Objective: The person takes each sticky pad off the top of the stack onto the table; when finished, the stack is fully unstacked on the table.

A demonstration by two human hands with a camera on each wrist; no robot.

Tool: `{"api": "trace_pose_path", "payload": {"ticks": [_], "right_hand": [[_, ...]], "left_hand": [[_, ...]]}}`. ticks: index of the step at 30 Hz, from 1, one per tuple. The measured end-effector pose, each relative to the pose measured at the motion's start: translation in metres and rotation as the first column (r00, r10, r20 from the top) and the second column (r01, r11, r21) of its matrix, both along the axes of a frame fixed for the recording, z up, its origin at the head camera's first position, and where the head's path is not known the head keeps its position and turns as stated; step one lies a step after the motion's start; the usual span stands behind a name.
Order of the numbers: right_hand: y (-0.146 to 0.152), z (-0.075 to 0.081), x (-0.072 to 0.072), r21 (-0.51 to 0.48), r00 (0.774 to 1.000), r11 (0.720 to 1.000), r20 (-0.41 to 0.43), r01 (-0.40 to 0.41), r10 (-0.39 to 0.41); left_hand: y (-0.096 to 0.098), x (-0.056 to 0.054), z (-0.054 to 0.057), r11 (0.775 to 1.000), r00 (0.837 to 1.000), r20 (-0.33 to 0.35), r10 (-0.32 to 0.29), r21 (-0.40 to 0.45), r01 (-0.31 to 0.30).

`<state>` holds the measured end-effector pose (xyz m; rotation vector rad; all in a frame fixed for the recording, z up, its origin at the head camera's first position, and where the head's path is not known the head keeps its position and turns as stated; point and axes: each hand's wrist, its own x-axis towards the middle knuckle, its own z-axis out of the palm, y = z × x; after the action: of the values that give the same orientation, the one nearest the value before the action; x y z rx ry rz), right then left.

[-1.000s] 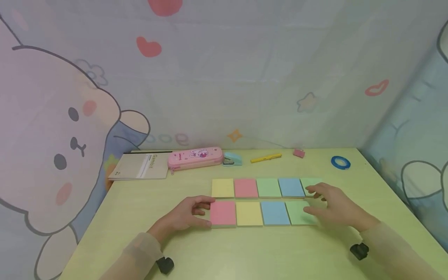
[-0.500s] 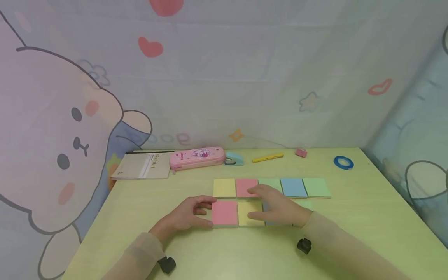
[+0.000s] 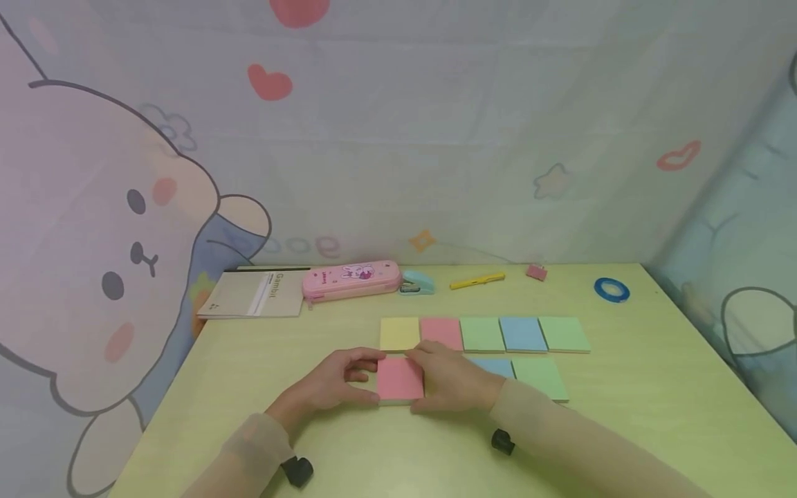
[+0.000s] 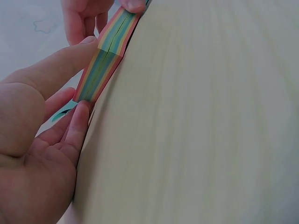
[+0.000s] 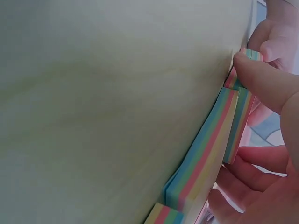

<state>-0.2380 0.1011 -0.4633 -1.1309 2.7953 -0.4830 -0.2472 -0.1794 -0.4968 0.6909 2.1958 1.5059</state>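
A pink sticky note pad (image 3: 400,379) lies between the two hands at the left end of the near row. The left hand (image 3: 336,377) grips its left side, thumb toward the near corner and index finger toward the far one. From the other side the right hand (image 3: 451,377) holds it, thumb at the near right corner and fingers at the far edge. In the left wrist view the pad's edges (image 4: 108,51) show striped coloured layers. The right hand and sleeve hide the yellow pad and part of the blue pad (image 3: 495,368). A green pad (image 3: 540,379) ends this row.
Behind runs a row of yellow (image 3: 400,333), pink, green, blue and green pads. Along the table's back lie a notebook (image 3: 252,294), pink pencil case (image 3: 351,280), stapler (image 3: 417,283), yellow pen (image 3: 477,281), pink binder clip (image 3: 537,272) and blue tape roll (image 3: 611,290).
The right hand has moved left from the right end of the rows, over the pads, to the pink pad's right side. The left hand stays at the pad's left side.
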Motion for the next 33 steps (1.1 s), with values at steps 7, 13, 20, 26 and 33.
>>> {"api": "trace_pose_path", "payload": {"ticks": [7,13,20,26,33], "right_hand": [[0.001,-0.001,-0.005,-0.044,1.0,0.999,0.001,-0.007,0.007],[0.019,0.004,-0.008,-0.096,0.999,0.995,0.045,0.008,-0.003],[0.069,0.019,-0.005,-0.237,0.997,0.971,0.081,0.037,-0.019],[0.128,0.025,-0.005,-0.315,0.996,0.945,0.06,0.084,-0.069],[0.211,0.016,0.001,-0.317,0.983,0.932,-0.002,0.176,-0.186]], "left_hand": [[0.0,0.001,0.0,1.0,1.0,0.014,0.004,0.017,-0.005],[0.001,0.001,-0.001,1.0,1.0,0.016,-0.001,0.02,0.001],[0.002,0.003,0.002,1.0,0.999,0.03,0.023,-0.018,-0.023],[0.001,0.005,0.004,0.998,0.999,0.016,0.043,-0.051,-0.042],[0.001,0.005,0.004,0.997,0.999,0.02,0.05,-0.056,-0.049]]}}
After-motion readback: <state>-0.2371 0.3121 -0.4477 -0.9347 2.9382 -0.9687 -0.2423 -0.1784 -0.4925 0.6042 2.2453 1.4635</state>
